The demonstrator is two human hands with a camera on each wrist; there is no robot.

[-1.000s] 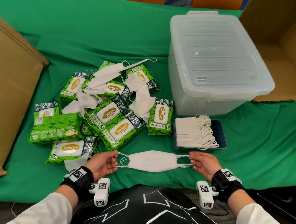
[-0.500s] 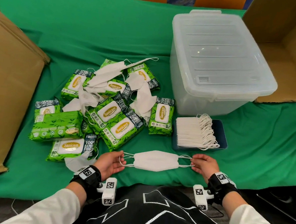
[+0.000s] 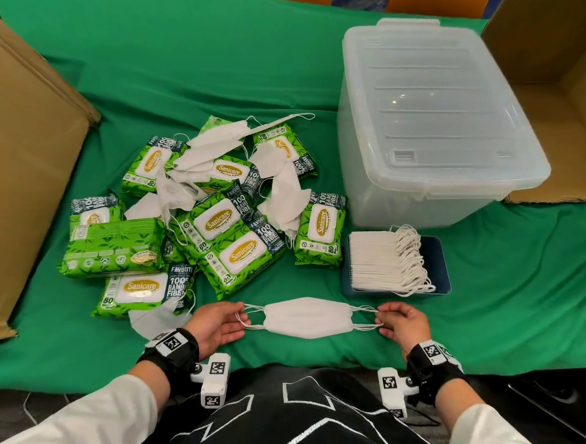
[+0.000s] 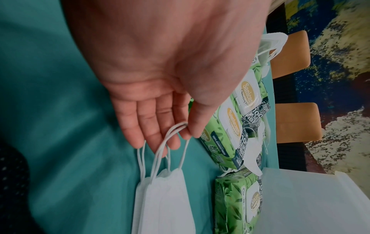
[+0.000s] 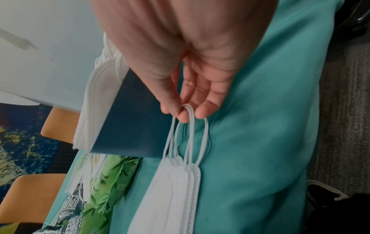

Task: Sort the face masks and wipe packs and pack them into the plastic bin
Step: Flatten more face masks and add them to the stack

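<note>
Face masks (image 3: 373,261) stacked in blue tray (image 3: 439,261); hands pinching another mask's (image 3: 308,317) loops.

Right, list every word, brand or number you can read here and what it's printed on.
"Sanicare": gold oval on the wipe packs.
"FAVORITE", "100% BAMBOO FIBER": dark corner panel of a wipe pack.
"80": lower corner of the wipe pack beside the tray.
Smaller print on the packs: too small to read.
Square coded markers, no words: wrist bands.

Green cloth (image 3: 190,78), cardboard boxes (image 3: 19,188)
</note>
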